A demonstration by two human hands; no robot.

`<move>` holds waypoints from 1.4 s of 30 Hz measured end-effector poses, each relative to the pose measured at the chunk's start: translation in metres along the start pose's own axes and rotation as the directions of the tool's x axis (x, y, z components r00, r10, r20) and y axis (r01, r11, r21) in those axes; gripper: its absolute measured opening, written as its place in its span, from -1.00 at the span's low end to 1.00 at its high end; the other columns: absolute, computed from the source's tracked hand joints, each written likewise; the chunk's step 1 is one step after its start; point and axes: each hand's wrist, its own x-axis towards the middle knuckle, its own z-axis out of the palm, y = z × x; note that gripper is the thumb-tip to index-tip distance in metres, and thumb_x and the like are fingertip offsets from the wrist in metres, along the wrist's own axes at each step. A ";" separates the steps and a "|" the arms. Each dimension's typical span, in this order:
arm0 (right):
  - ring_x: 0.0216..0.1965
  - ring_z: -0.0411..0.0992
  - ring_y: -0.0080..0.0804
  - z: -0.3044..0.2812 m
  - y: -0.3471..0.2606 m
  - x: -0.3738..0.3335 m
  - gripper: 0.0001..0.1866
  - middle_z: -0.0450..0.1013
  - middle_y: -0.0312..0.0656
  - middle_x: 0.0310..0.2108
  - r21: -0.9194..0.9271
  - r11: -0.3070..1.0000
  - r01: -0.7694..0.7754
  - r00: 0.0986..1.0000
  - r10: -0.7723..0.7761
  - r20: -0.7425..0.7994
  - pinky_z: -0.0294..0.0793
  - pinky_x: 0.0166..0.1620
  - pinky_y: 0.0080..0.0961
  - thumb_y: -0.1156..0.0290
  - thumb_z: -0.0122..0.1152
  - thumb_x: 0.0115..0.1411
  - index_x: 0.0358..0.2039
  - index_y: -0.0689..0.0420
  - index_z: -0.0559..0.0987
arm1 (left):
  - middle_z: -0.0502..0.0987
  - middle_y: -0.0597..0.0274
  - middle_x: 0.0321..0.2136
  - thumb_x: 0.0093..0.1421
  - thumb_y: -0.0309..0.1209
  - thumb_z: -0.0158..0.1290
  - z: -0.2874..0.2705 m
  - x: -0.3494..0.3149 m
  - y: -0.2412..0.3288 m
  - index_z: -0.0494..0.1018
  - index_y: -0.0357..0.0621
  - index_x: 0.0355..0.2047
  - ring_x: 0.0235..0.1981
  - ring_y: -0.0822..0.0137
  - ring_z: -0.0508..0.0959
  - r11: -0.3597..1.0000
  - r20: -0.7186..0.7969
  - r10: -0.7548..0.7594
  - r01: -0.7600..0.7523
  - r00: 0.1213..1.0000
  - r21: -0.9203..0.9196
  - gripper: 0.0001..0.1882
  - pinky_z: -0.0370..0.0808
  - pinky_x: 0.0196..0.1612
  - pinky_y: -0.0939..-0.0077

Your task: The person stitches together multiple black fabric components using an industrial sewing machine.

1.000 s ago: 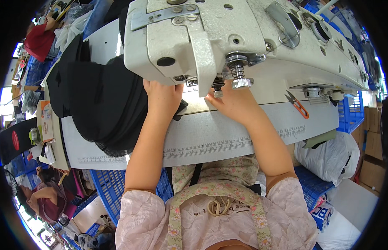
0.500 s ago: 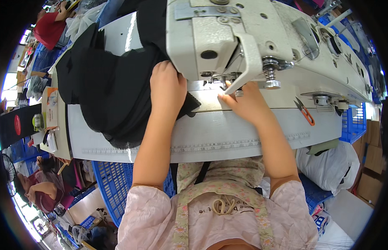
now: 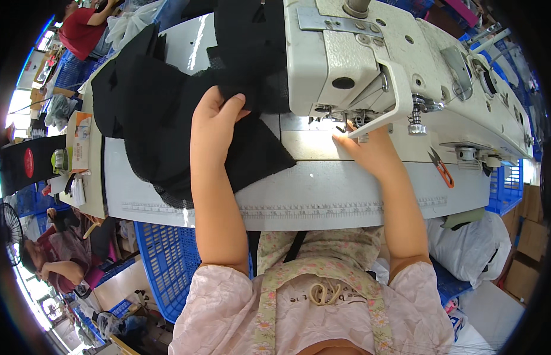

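Note:
My left hand [image 3: 214, 121] pinches the upper fold of a black mesh cloth [image 3: 163, 118] between thumb and fingers, left of the sewing machine [image 3: 346, 71]. The cloth lies bunched on the table, with one flat corner pointing toward the needle plate [image 3: 311, 144]. My right hand [image 3: 373, 148] rests at the needle area. Its thumb shows beside the presser foot, while the white guard and machine head hide the other fingers. Whether it holds anything is hidden. Thread snips [image 3: 442, 170] with orange handles lie on the table to its right.
A printed ruler scale [image 3: 287, 210] runs along the near edge of the table. Blue baskets [image 3: 169, 260] stand below it on the left, and a white plastic bag [image 3: 471, 245] sits at the right. Two other people [image 3: 83, 29] are at the far left.
My left hand has moved left, away from the machine head, and now lifts a fold of the black cloth. The cloth's corner lies more spread out. My right hand stays by the needle.

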 end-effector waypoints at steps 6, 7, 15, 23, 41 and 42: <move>-0.36 0.40 -0.10 -0.004 -0.003 -0.001 -0.61 0.41 0.02 -0.45 0.001 0.994 0.111 0.992 -0.111 -0.063 0.33 -0.21 -0.25 0.18 0.28 -0.07 -0.45 0.28 0.46 | 0.47 0.29 -0.42 0.12 -0.50 0.01 -0.005 -0.004 0.006 0.41 -0.29 -0.32 -0.41 0.52 0.48 0.980 -0.095 0.043 -0.061 0.995 -0.188 -0.87 0.47 -0.36 0.66; -0.49 0.39 -0.05 -0.004 -0.001 -0.002 -0.64 0.41 -0.03 -0.65 0.046 0.973 0.225 0.960 -0.214 -0.181 0.29 -0.28 -0.15 0.14 0.21 -0.02 -0.67 0.22 0.48 | 0.44 0.31 -0.49 0.11 -0.51 0.02 -0.006 -0.006 0.009 0.39 -0.31 -0.40 -0.47 0.55 0.43 0.979 -0.250 0.143 -0.173 0.958 -0.104 -0.91 0.43 -0.39 0.66; -0.38 0.38 -0.06 -0.011 -0.006 -0.006 -0.68 0.42 -0.02 -0.55 -0.067 0.967 0.244 0.956 -0.252 -0.148 0.24 -0.21 -0.19 0.19 0.24 -0.06 -0.58 0.22 0.47 | 0.49 0.03 -0.26 0.03 -0.41 0.02 -0.084 -0.060 0.000 0.44 -0.37 -0.32 -0.22 0.18 0.47 0.607 -0.465 0.677 -0.075 0.570 0.791 -0.74 0.35 -0.14 0.37; -0.28 0.25 -0.11 -0.008 -0.004 -0.008 -0.67 0.31 -0.08 -0.46 -0.108 0.945 0.309 0.931 -0.324 -0.167 0.18 -0.16 -0.22 0.22 0.25 -0.08 -0.63 0.20 0.37 | 0.35 -0.14 -0.03 -0.03 -0.24 0.14 -0.110 -0.089 -0.042 0.20 -0.34 0.02 0.02 -0.01 0.37 0.848 -0.704 0.248 0.203 0.665 0.490 -0.34 0.30 0.01 0.24; -0.01 0.18 0.00 -0.009 0.002 -0.006 -0.51 0.32 0.04 -0.13 -0.173 0.920 0.353 0.932 -0.361 -0.022 0.09 0.10 -0.21 0.19 0.15 0.01 0.00 -0.03 0.45 | 0.37 0.09 -0.09 0.02 -0.59 -0.06 -0.210 -0.216 -0.081 0.18 -0.21 0.06 -0.12 0.22 0.43 0.953 -0.774 0.061 -0.269 0.630 -0.143 -0.46 0.40 -0.07 0.42; -0.01 0.18 0.00 -0.008 0.002 -0.005 -0.51 0.32 0.04 -0.13 -0.173 0.919 0.353 0.932 -0.362 -0.020 0.09 0.10 -0.21 0.19 0.15 0.01 0.00 -0.03 0.45 | 0.35 0.04 -0.07 0.00 -0.57 -0.06 -0.221 -0.224 -0.097 0.17 -0.19 0.07 -0.10 0.14 0.43 0.936 -0.783 0.048 -0.301 0.620 -0.181 -0.45 0.42 -0.05 0.32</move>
